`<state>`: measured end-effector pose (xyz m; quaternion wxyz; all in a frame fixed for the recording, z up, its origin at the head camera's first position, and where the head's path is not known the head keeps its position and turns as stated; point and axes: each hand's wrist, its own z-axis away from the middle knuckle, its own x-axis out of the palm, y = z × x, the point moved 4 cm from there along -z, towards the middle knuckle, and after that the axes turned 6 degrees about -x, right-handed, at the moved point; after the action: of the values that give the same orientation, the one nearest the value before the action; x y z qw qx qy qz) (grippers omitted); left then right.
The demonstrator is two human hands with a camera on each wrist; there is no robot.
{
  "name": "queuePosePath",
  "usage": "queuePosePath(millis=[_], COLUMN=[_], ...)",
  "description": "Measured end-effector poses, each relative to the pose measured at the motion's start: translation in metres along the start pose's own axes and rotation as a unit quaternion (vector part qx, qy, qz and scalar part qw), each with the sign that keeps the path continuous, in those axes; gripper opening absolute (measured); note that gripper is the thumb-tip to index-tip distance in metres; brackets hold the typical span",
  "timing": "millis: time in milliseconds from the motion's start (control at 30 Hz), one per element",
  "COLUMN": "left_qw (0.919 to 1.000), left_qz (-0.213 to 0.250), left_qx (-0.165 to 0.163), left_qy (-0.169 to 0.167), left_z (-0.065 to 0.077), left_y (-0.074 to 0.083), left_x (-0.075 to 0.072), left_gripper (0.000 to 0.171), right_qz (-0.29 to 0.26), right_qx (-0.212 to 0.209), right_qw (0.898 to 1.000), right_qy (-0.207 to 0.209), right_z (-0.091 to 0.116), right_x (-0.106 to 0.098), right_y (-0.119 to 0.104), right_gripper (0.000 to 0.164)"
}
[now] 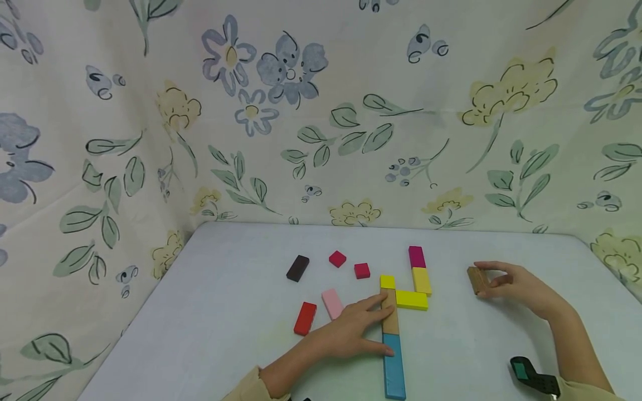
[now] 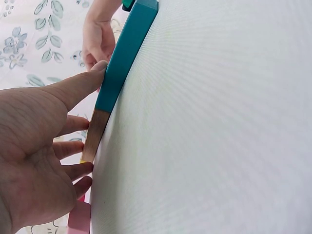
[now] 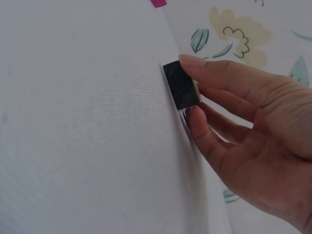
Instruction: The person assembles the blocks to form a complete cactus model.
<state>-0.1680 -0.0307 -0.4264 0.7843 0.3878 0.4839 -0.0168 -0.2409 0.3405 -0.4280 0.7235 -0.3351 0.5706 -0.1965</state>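
My left hand (image 1: 346, 328) lies with spread fingers across the row, its fingertips on the tan block (image 1: 393, 324) and its thumb at the long blue block (image 1: 394, 379). In the left wrist view, that thumb meets the edge of the blue block (image 2: 124, 58). A small yellow block (image 1: 387, 281) tops the row, and a longer yellow block (image 1: 412, 301) juts out to the right. Off to the right, my right hand (image 1: 521, 287) pinches a brown wooden block (image 1: 476, 280) between thumb and fingers. Its face looks dark in the right wrist view, where the block (image 3: 181, 85) sits at the fingertips.
A pale yellow block (image 1: 422, 280) and a magenta block (image 1: 417, 257) continue upward from the yellow arm. Loose on the left lie a black block (image 1: 298, 268), a red block (image 1: 305, 318), a pink block (image 1: 331, 302) and two small crimson blocks (image 1: 337, 259). Floral cloth (image 1: 321, 139) hangs behind the white table.
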Motion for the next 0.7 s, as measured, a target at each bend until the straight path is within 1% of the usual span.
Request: queuePosePath(millis=[233, 400, 700], left_qw=[1.0, 1.0, 1.0], left_qz=[0.0, 0.0, 0.002], left_qx=[-0.003, -0.004, -0.008], left_qy=[-0.001, -0.002, -0.002], left_z=[0.0003, 0.0002, 0.0002], left_y=[0.0009, 0.0009, 0.0007], left_x=[-0.0002, 0.0001, 0.0], left_gripper=[0.082, 0.082, 0.082], right_qz=[-0.012, -0.008, -0.011], right_qx=[-0.013, -0.014, -0.018], right_qw=[1.0, 1.0, 1.0], right_qy=[-0.001, 0.007, 0.008], right_z=[0.0009, 0.0005, -0.0017], right_x=[0.0011, 0.0024, 0.0057], right_y=[-0.0026, -0.0025, -0.0053], right_gripper=[0.074, 0.072, 0.071])
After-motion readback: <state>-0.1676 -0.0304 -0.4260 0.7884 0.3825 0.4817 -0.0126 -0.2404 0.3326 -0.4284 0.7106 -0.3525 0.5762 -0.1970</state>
